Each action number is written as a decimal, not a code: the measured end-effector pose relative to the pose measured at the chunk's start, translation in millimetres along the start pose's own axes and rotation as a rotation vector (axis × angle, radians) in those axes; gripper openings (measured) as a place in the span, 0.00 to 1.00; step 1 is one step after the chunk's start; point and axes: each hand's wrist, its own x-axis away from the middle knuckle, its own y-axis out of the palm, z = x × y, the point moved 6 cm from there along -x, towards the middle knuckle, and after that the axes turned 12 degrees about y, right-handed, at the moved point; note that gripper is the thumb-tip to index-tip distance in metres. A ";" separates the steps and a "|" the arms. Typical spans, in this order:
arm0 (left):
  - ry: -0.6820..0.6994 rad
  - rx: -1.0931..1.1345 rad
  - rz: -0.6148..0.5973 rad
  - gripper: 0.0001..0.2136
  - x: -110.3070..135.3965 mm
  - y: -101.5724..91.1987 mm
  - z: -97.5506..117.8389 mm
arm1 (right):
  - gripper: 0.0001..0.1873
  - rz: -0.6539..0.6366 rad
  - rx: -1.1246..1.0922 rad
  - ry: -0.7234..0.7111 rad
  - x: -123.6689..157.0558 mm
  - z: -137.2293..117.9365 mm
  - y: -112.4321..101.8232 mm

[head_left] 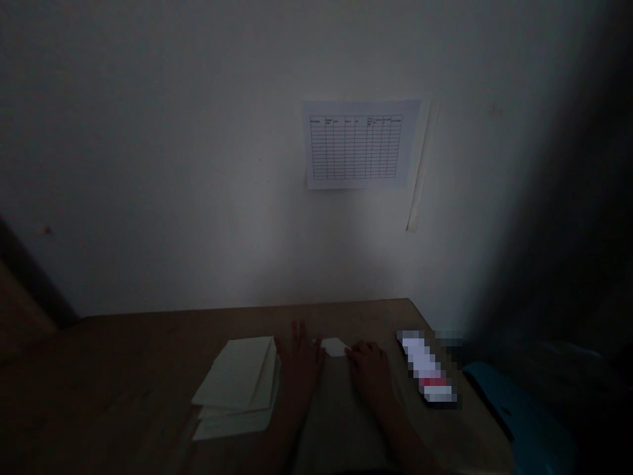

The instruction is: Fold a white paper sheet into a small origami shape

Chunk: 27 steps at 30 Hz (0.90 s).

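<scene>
The scene is very dim. My left hand [301, 363] lies flat on the wooden table [123, 369], fingers stretched toward the wall, its palm on a grey sheet of paper [341, 422] in front of me. My right hand [370, 369] rests on the same sheet with fingers curled, its fingertips at a small white folded corner [334, 346] at the sheet's far edge. A stack of white folded papers [240, 386] lies just left of my left hand.
A pixelated white and red object [428, 369] lies on the table right of my right hand. A blue flat thing [514, 412] sits past the table's right edge. On the wall hangs a printed grid sheet [359, 145].
</scene>
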 end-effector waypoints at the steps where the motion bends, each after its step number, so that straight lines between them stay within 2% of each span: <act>1: -0.006 -0.004 0.003 0.18 0.5 0.1 -3.0 | 0.17 -0.001 0.003 0.000 -0.2 -0.3 -0.2; 5: -0.030 -0.022 0.021 0.18 2.3 0.0 -13.4 | 0.17 -0.001 0.016 0.002 -0.5 -0.6 0.3; 10: -0.036 -0.031 0.033 0.19 4.2 1.5 -13.5 | 0.17 0.012 0.004 -0.006 -0.4 -0.2 1.6; 15: -0.117 -0.099 0.074 0.24 6.5 2.9 -17.1 | 0.17 0.013 -0.010 -0.003 -1.0 0.6 2.0; 18: -0.115 -0.115 0.110 0.26 4.3 3.0 -15.9 | 0.17 0.015 -0.014 -0.009 -0.6 0.3 0.8; 20: -0.054 -0.073 0.113 0.25 1.3 4.9 -9.5 | 0.17 0.017 -0.013 -0.016 0.1 -0.4 0.1; 24: 0.157 0.059 0.037 0.21 -2.6 13.9 12.8 | 0.17 0.015 -0.003 -0.020 1.0 -1.0 1.1; 27: 0.256 0.106 0.005 0.20 -1.6 18.5 24.6 | 0.17 0.026 -0.007 -0.012 0.6 -0.1 2.4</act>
